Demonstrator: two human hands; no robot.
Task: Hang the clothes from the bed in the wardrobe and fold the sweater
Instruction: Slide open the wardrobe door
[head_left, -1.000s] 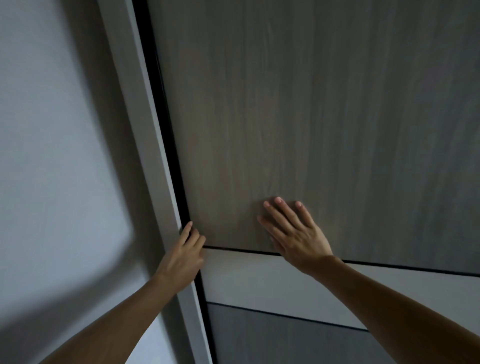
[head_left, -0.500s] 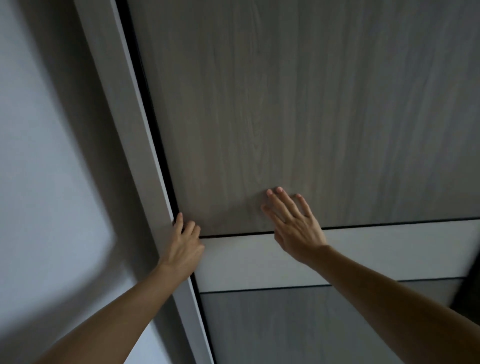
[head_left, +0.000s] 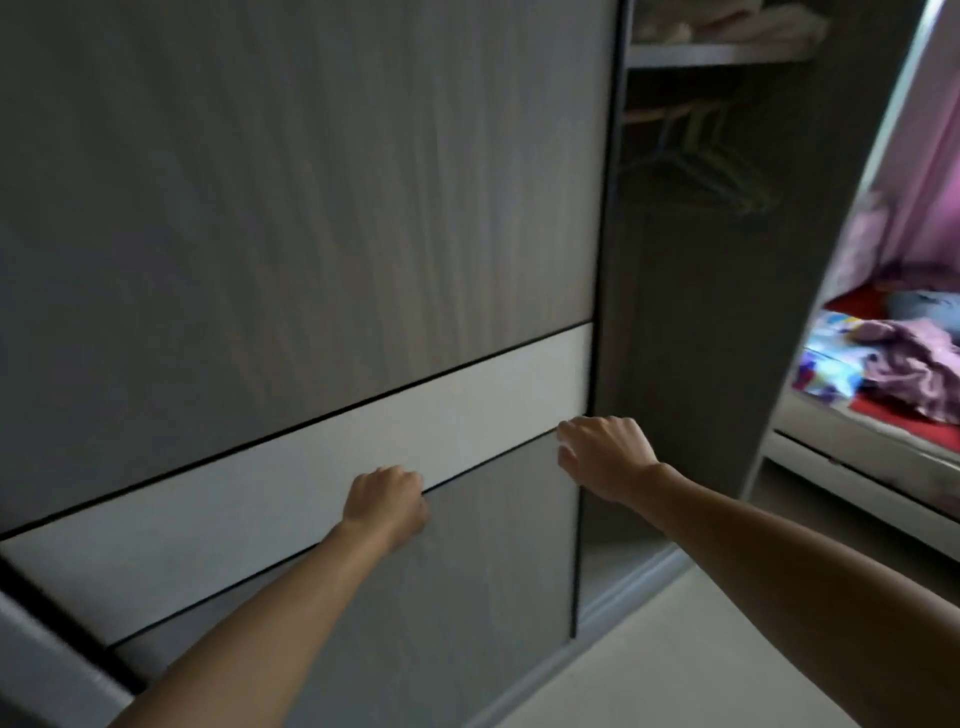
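Lilac and blue crumpled clothes (head_left: 915, 364) lie heaped on the red-sheeted bed (head_left: 852, 467) at the far right, well apart from both hands, so nothing has been hung yet. The step in hand looks like opening the wardrobe. Its grey wood-grain sliding door (head_left: 311, 234), crossed by a white horizontal band (head_left: 249, 499), covers the left part of the front. To its right the dark open compartment (head_left: 701, 338) shows a wooden rail (head_left: 649, 111) with bare wire hangers (head_left: 698, 171) and a shelf (head_left: 717, 52) of folded things above. The left hand (head_left: 387, 506) is curled into a loose fist against the door at the band's lower line, with nothing visibly in it. The right hand (head_left: 605, 460) sits at the door's right edge with its fingers bent, but blur hides whether they hook that edge. To do this well, I would push level along the grey floor track (head_left: 639, 577), with both hands at one height so the panel does not rack. I would stop once the whole rail is clear, keeping fingertips out of the gap. A hanger is probably best taken before walking to the bed.
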